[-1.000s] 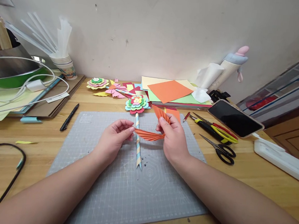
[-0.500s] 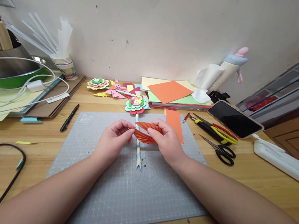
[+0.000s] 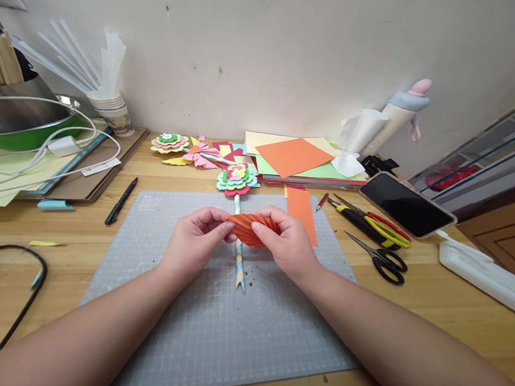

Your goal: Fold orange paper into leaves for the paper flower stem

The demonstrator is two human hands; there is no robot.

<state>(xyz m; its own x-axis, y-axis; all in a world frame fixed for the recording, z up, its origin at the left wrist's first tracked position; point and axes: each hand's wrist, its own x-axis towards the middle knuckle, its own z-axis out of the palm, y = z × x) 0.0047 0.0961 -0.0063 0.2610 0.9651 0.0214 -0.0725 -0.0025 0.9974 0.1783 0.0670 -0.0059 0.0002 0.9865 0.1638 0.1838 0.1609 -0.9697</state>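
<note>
orange pleated paper fan (image 3: 250,229) sits pinched between your two hands just above the grey gridded cutting mat (image 3: 177,305), and that is where you have the least margin. your left hand (image 3: 198,239) is closed on the left tip of the folded fan with thumb and fingertips, and your right hand (image 3: 287,243) is closed over its right end, thumb pressed on the top pleats. it hangs right over the blue-and-white striped paper straw (image 3: 238,257), the stem of the layered multicoloured paper flower (image 3: 237,178) lying on the mat. if you squeeze unevenly, i'd expect the pleats to spring apart or slide out of line, since only finger pressure holds them packed; press too hard and you could flatten or crease the ridges so the fan opens crooked. lowering your wrists could nudge the straw and roll the flower off its place, as nothing pins it down. watch also the loose orange paper strip (image 3: 303,213) lying just beside your right hand on the mat's far edge: a sweep of your wrist would likely push it towards the black-handled scissors (image 3: 383,261) and the yellow-and-red handled tools (image 3: 371,221) on the wooden table (image 3: 453,315). those blades lie open-side near your right forearm, so a careless pull back could catch skin or snag the paper. the black phone (image 3: 405,212) further right is well apart and seems safe.
</note>
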